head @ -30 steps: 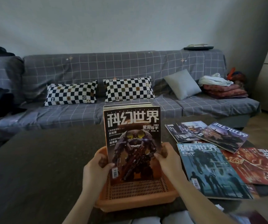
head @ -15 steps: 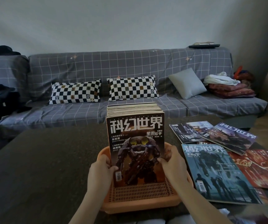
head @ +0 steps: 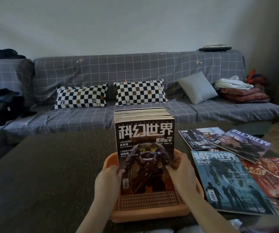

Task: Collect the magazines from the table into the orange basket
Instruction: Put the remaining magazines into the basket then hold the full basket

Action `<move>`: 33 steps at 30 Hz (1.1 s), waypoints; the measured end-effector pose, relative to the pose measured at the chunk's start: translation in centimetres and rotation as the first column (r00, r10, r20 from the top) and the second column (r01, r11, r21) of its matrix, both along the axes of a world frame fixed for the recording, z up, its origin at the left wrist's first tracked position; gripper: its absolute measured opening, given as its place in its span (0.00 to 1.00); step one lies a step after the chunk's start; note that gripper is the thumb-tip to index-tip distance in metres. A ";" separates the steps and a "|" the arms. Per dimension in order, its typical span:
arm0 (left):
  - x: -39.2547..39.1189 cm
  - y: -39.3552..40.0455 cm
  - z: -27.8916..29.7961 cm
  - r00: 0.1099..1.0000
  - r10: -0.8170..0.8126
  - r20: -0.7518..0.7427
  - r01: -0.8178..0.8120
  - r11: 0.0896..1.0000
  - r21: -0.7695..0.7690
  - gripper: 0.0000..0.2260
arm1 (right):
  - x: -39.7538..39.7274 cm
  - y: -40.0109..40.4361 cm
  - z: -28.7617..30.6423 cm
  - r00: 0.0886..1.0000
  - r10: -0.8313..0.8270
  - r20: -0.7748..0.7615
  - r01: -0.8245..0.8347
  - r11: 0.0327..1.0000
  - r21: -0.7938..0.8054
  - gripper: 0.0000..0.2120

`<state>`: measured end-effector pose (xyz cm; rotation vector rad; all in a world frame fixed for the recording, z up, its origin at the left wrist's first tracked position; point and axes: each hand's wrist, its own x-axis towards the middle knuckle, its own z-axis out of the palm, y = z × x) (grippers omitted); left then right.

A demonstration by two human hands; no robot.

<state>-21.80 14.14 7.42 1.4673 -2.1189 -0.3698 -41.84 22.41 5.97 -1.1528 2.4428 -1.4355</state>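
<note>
A single head-worn view, wide-angle, looks forward and slightly down from the near edge of the dark table [head: 43, 165]. Closest to the lens, low in the frame, are the forearms and the orange basket [head: 145, 214] — almost beneath the camera. The line of sight runs across the table to the grey checked sofa [head: 135, 69] and the wall behind — lines bow toward the edges.

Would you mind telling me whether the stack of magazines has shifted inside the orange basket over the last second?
No visible shift: the stack of magazines stands upright at the same spot against the orange basket rim; only the camera moved.
</note>
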 end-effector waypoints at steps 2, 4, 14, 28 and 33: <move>0.0 0.0 -0.2 1.000 -0.006 -0.001 0.006 1.000 -0.003 0.09 | 0.0 0.1 0.0 0.999 0.039 0.009 -0.039 0.999 -0.022 0.22; -0.1 0.1 -0.3 1.000 -0.009 0.003 0.009 1.000 0.008 0.10 | 0.0 0.2 0.1 0.997 0.080 -0.023 -0.080 0.997 0.007 0.19; 0.3 0.6 0.3 0.998 -0.022 0.065 0.018 0.998 0.059 0.17 | -0.3 0.6 0.4 0.987 0.155 0.035 -0.157 0.987 0.037 0.22; -4.5 4.9 0.4 0.956 -0.278 -0.087 0.276 0.960 -0.037 0.15 | -0.6 3.8 -0.2 0.991 0.133 0.033 -0.132 0.991 -0.011 0.26; -7.4 6.4 0.4 0.930 -0.347 -0.121 0.341 0.937 -0.069 0.12 | -1.6 5.5 0.0 0.994 0.102 0.030 -0.100 0.994 -0.039 0.20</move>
